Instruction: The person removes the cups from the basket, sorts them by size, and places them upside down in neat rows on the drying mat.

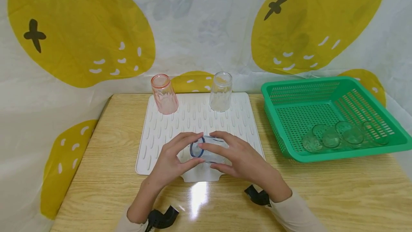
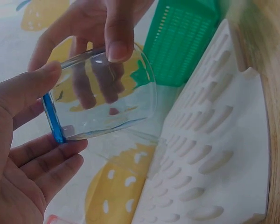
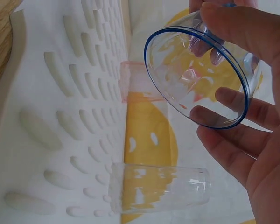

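Note:
A clear drinking glass (image 1: 215, 158) with a blue rim lies sideways in the air over the white drying mat (image 1: 193, 117). My left hand (image 1: 168, 158) holds it around the rim end, thumb on one side and fingers on the other. Around its body, my right hand (image 1: 243, 158) grips with thumb and fingers spread apart. In the right wrist view the blue-rimmed glass (image 3: 191, 77) shows its round mouth. Toward the mat's far edge stand a pink-tinted glass (image 1: 165, 99) at left and a clear glass (image 1: 220, 97) at right.
A green plastic basket (image 1: 271, 121) stands on the wooden table (image 1: 93, 174) at the right, with several clear glasses (image 1: 354, 135) lying in its near part. Behind the table hangs a white cloth (image 1: 206, 31) with yellow fruit prints.

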Demonstrator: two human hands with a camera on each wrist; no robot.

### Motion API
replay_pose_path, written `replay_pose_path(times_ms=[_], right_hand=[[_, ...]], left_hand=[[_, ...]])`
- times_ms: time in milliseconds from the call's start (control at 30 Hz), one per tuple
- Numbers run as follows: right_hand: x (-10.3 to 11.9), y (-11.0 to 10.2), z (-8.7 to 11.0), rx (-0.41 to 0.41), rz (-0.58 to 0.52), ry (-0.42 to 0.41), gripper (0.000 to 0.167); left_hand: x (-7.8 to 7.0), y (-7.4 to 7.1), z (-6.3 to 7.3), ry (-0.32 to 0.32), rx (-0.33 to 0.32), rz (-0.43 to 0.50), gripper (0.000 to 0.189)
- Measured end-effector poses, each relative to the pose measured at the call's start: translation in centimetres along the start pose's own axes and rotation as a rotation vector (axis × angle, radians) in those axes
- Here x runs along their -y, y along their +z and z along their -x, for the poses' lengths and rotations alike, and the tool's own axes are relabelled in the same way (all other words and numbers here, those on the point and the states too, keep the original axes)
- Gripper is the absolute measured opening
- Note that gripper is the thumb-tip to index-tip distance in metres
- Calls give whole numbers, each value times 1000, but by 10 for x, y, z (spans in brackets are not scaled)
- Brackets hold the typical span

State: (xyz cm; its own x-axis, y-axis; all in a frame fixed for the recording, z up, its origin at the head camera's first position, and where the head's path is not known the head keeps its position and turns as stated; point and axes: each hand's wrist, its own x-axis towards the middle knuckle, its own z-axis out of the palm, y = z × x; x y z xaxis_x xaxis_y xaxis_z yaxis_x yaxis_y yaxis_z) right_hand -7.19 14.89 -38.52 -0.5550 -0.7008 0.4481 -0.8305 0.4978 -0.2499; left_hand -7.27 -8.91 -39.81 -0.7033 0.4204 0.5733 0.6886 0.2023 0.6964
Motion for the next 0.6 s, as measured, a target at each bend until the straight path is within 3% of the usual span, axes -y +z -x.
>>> replay_pose_path(times_ms=[200, 367, 467, 600], right_hand=[[-2, 5, 0, -73, -74, 13, 65], [-6, 9, -1, -153, -159, 22, 60], [-8, 12, -2, -197, -199, 20, 59], [-9, 16, -4, -248, -260, 20, 60]], left_hand=[[-3, -2, 4, -89, 3, -23, 71], [3, -12, 18, -165, -15, -75, 68], [10, -19, 30, -196, -43, -148, 65], [21, -27, 46, -191, -69, -330, 65]])
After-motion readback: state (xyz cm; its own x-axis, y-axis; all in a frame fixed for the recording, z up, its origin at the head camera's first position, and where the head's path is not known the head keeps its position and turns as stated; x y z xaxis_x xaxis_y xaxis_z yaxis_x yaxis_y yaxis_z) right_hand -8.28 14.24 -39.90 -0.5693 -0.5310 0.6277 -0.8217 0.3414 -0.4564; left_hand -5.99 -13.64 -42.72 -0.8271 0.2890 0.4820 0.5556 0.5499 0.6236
